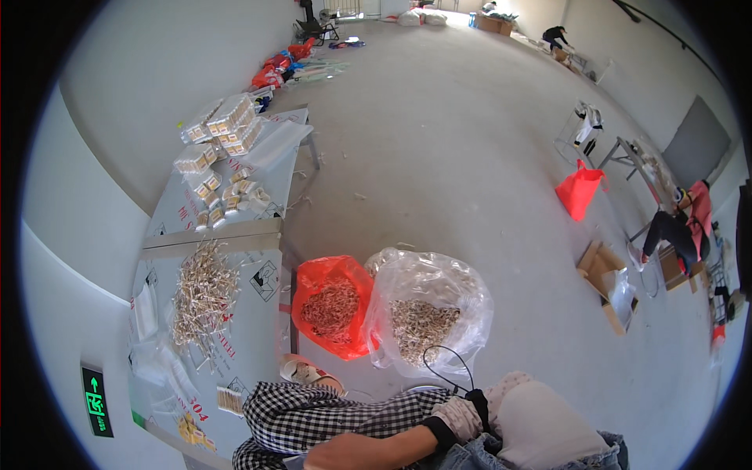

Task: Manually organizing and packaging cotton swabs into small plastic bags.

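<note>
My left hand (457, 418), in a pale glove with a black band at the wrist, reaches across my lap. Its fingers look curled against a small black object (477, 406), from which a thin black cord loop (448, 350) rises. My right hand (509, 385), in a dotted pale glove, is right beside it; its fingers are mostly hidden. Just ahead of my knees stand a red bag (356, 273) and a clear plastic bag (475, 312), each holding a mass of short brownish pieces. What my fingers grip exactly is unclear.
At left, a metal-topped table (254, 313) carries a heap of cotton swabs (205, 294), clear plastic bags (157, 364) and a small swab bundle (229, 400). Packed swabs (227, 121) stack farther back. An open carton (603, 274) and a seated person (693, 219) are at right.
</note>
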Demonstrator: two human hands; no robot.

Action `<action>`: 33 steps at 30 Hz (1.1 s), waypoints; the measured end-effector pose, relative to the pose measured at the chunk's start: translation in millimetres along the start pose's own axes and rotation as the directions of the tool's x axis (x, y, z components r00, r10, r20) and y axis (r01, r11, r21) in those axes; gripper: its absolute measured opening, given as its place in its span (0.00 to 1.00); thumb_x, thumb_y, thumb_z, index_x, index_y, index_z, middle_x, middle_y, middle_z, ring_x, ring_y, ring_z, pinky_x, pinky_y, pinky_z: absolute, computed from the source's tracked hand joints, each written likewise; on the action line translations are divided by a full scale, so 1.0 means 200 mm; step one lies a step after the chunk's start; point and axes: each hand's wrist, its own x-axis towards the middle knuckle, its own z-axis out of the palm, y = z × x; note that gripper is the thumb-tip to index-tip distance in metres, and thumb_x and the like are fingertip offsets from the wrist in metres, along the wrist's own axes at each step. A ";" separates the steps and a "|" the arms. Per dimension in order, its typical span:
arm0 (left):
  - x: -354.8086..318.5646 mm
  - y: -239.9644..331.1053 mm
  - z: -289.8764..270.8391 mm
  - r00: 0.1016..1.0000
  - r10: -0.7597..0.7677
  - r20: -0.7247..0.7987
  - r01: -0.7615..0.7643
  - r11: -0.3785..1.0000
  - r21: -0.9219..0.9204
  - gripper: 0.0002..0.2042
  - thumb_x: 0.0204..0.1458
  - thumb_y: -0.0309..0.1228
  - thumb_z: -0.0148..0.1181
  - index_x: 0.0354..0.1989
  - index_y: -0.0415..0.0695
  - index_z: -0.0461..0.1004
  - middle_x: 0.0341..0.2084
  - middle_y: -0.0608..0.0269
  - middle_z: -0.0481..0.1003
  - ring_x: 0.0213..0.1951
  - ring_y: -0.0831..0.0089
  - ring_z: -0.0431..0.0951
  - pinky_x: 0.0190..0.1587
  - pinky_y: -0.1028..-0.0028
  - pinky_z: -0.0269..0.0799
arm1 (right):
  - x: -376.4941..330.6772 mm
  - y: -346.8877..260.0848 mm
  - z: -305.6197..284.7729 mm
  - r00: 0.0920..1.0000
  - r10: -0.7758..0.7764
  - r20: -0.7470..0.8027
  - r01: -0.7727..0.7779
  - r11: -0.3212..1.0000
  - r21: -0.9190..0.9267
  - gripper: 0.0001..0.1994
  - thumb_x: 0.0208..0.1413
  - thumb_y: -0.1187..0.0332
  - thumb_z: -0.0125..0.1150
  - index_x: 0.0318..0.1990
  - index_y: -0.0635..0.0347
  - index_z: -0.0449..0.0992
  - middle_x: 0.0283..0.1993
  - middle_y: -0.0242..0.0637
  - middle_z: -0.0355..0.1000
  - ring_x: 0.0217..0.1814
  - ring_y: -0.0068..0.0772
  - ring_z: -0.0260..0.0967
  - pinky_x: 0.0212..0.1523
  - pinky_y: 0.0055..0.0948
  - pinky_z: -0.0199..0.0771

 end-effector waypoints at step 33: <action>-0.32 -0.60 -0.72 0.884 -0.301 -0.357 0.437 0.804 0.404 0.22 0.33 0.31 0.80 0.35 0.42 0.74 0.26 0.62 0.73 0.26 0.67 0.73 0.28 0.70 0.70 | 0.23 -0.24 0.14 0.904 -0.151 0.401 -0.001 0.935 0.355 0.20 0.52 0.69 0.70 0.51 0.63 0.73 0.27 0.35 0.71 0.24 0.29 0.70 0.22 0.27 0.67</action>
